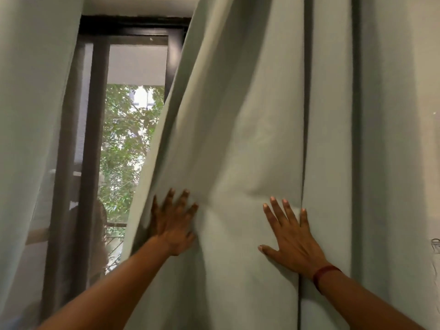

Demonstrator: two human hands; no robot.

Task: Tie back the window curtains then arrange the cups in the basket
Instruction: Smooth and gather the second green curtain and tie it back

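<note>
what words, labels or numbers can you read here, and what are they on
None: no readable text in this view.
The right curtain, left curtain, window frame and red wristband carry no writing.
The faint mark on the wall at the right edge is too faint to read.

Open gap: between left curtain [31, 129] and right curtain [250, 120], above the left forearm.
Behind gap: dark window frame [95, 139] and mesh screen [133, 129] close off passage outward.
Right side: hanging folds reach the wall [421, 115].
</note>
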